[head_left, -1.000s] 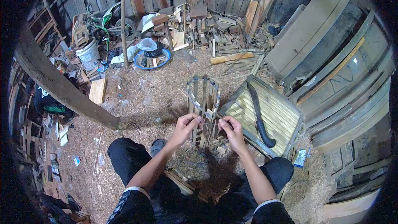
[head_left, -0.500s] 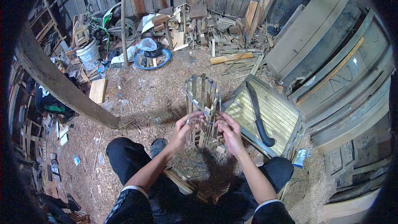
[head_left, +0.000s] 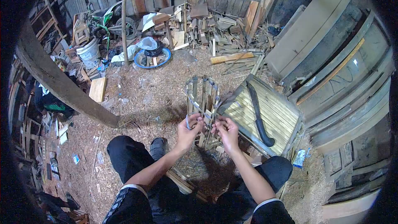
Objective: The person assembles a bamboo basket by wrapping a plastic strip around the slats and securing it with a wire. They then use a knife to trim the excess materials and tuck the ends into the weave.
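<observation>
Between my knees stands an upright cage of thin wooden slats (head_left: 203, 93), ringed near its top by a thin hoop. My left hand (head_left: 187, 132) is closed in a pinch at the cage's near side, and a narrow pale loop (head_left: 187, 122) curves beside its fingers. Opposite it, my right hand (head_left: 227, 133) pinches at the same near side, fingertips close to the slats. What either pinch holds is too small to make out. To the right, a machete (head_left: 258, 114) with a dark handle lies on a slatted panel (head_left: 282, 118).
A leaning post (head_left: 68, 74) rises on the left. Scrap wood (head_left: 203, 25) is heaped by the back wall, near a blue-rimmed basin (head_left: 166, 62) and a white bucket (head_left: 88, 54). Boards (head_left: 311, 29) lean at the right. A person in dark clothes (head_left: 54, 99) is partly visible left.
Both hands have shifted slightly downward at the cage's near side. My right hand has also moved a little left, closer to my left hand.
</observation>
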Motion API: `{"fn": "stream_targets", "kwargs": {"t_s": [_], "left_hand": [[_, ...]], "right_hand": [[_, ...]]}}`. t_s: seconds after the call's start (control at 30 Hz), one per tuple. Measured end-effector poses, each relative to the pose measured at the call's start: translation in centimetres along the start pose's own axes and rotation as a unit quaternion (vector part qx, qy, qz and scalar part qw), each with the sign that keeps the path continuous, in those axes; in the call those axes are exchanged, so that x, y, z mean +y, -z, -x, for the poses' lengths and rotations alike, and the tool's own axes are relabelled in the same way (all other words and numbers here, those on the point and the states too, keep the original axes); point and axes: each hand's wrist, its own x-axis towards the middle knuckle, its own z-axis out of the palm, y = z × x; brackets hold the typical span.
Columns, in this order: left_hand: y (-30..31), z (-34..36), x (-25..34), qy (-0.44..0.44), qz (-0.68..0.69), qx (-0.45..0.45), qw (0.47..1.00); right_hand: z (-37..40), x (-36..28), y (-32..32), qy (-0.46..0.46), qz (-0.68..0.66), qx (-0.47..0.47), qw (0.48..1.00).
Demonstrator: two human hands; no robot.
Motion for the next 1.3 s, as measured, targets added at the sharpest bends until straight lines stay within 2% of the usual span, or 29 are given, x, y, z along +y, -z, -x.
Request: {"fn": "stream_targets", "kwargs": {"t_s": [0.1, 0.17, 0.23, 0.3, 0.37, 0.4, 0.47, 0.5, 0.57, 0.7, 0.8, 0.87, 0.93, 1.0, 1.07, 1.13, 1.2, 1.27, 1.3], "left_hand": [[-0.1, -0.3, -0.2, 0.005, -0.015, -0.002, 1.000], [0.0, -0.6, -0.7, -0.001, -0.040, -0.007, 0.999], [-0.1, -0.6, -0.6, -0.006, -0.066, -0.012, 0.998], [-0.2, -0.6, -0.7, -0.040, -0.093, -0.015, 0.995], [0.2, -0.9, -1.2, -0.032, -0.106, -0.024, 0.994], [0.2, -1.0, -1.1, -0.026, -0.119, -0.033, 0.992], [0.3, -1.0, -1.0, -0.022, -0.115, -0.029, 0.993], [0.2, -1.0, -0.9, -0.019, -0.110, -0.025, 0.993], [0.4, -1.2, -0.5, -0.029, -0.149, -0.039, 0.988], [0.5, -1.4, -0.3, -0.046, -0.209, -0.087, 0.973], [0.5, -1.5, 0.8, -0.024, -0.217, -0.114, 0.969], [1.0, -1.7, 0.4, -0.047, -0.222, -0.122, 0.966], [1.3, -1.8, 0.0, -0.072, -0.228, -0.128, 0.962], [1.4, -1.7, -0.4, -0.027, -0.134, -0.117, 0.984], [1.7, -1.6, -0.7, -0.038, -0.111, -0.119, 0.986], [1.7, -1.6, -1.1, -0.050, -0.086, -0.125, 0.987], [1.6, -1.3, -1.1, -0.026, -0.026, -0.098, 0.994], [1.4, -0.7, -0.5, -0.023, -0.022, -0.089, 0.996], [1.3, -0.5, -0.1, -0.021, -0.017, -0.080, 0.996]], "right_hand": [[-0.6, 1.0, 0.2, 0.001, 0.052, -0.002, 0.999], [-1.3, 2.0, 0.3, 0.055, 0.068, -0.016, 0.996], [-1.4, 1.9, 0.3, 0.057, 0.100, -0.023, 0.993], [-1.5, 2.1, 0.5, 0.058, 0.132, -0.028, 0.989], [-2.0, 3.1, 0.9, 0.160, 0.236, -0.018, 0.958], [-2.3, 3.6, 1.0, 0.159, 0.237, -0.018, 0.958], [-2.8, 4.5, 1.2, 0.235, 0.278, -0.029, 0.931], [-2.8, 4.3, 1.2, 0.234, 0.278, -0.029, 0.931], [-3.0, 3.9, 1.4, 0.089, 0.218, -0.047, 0.971], [-2.8, 2.4, 1.0, 0.098, 0.232, -0.028, 0.967], [-2.8, 1.9, 1.2, 0.058, 0.275, -0.048, 0.959], [-3.4, 2.8, 1.5, 0.229, 0.314, -0.072, 0.919], [-3.4, 3.2, 1.5, 0.231, 0.290, -0.075, 0.926], [-3.4, 2.9, 1.3, 0.232, 0.264, -0.078, 0.933], [-2.7, 2.0, 1.3, 0.159, 0.270, -0.113, 0.943], [-3.0, 3.0, 1.6, 0.163, 0.250, -0.120, 0.947], [-2.8, 3.3, 1.7, 0.165, 0.228, -0.127, 0.951], [-2.2, 2.9, 1.3, 0.078, 0.154, -0.104, 0.980], [-1.9, 2.7, 1.0, 0.077, 0.153, -0.104, 0.980]]}}
